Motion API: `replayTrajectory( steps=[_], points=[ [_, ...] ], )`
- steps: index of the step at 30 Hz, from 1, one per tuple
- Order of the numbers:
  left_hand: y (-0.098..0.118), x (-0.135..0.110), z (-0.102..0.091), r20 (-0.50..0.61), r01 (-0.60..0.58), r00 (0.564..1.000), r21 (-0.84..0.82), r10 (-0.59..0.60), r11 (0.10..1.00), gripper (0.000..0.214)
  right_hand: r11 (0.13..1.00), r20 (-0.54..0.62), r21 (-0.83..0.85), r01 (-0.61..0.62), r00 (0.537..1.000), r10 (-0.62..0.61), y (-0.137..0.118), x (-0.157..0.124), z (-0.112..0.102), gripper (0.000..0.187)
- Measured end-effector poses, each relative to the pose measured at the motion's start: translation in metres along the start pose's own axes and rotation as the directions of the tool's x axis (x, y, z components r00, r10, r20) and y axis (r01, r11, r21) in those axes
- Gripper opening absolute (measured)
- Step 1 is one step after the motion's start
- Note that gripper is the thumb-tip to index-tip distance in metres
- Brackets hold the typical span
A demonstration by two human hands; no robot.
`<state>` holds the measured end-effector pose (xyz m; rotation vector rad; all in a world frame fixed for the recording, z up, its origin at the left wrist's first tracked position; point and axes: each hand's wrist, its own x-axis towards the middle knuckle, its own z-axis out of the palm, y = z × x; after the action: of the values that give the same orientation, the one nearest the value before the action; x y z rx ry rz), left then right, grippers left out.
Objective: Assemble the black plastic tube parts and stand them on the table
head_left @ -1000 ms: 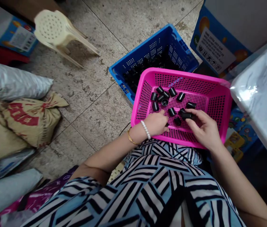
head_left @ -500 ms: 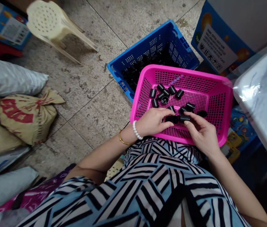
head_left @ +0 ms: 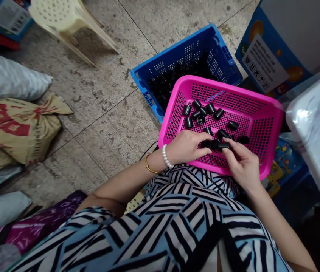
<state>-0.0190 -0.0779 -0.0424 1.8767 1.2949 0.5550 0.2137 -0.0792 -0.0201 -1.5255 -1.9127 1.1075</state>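
A pink plastic basket (head_left: 262,132) rests on my lap and holds several small black cylindrical caps (head_left: 202,111). My left hand (head_left: 187,147), with a pearl bracelet and a gold bangle at the wrist, pinches one black cap (head_left: 206,144) at the basket's near side. My right hand (head_left: 241,162) pinches another black cap (head_left: 224,145) right beside it. The two held caps meet end to end between my fingertips.
A blue crate (head_left: 160,70) full of black parts stands on the stone floor behind the basket. A cream plastic stool (head_left: 63,19) is at top left. Sacks (head_left: 15,121) lie at left. A blue carton (head_left: 264,56) and a white-covered surface (head_left: 316,124) are at right.
My left hand picked a cap from the basket and drew it toward my right hand. The two caps now touch. The view drifted slightly.
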Motion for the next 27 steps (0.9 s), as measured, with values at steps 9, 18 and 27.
replayTrajectory(
  steps=[9, 18, 27],
  points=[
    [0.013, 0.004, 0.006, 0.003, -0.068, 0.998, -0.049, 0.069, 0.996, 0.027, 1.000, 0.036, -0.014, 0.024, 0.999, -0.024, -0.001, -0.002, 0.006, 0.036],
    [0.016, -0.008, 0.010, -0.018, 0.038, 0.999, -0.240, -0.044, 0.970, 0.062, 0.972, 0.144, 0.191, -0.137, 0.983, 0.110, 0.004, -0.011, 0.013, 0.032],
    [0.015, -0.013, 0.013, 0.137, 0.100, 0.989, -0.369, -0.052, 0.924, 0.037, 0.975, 0.406, 0.160, -0.157, 0.910, 0.080, 0.002, -0.012, -0.001, 0.030]
  ],
)
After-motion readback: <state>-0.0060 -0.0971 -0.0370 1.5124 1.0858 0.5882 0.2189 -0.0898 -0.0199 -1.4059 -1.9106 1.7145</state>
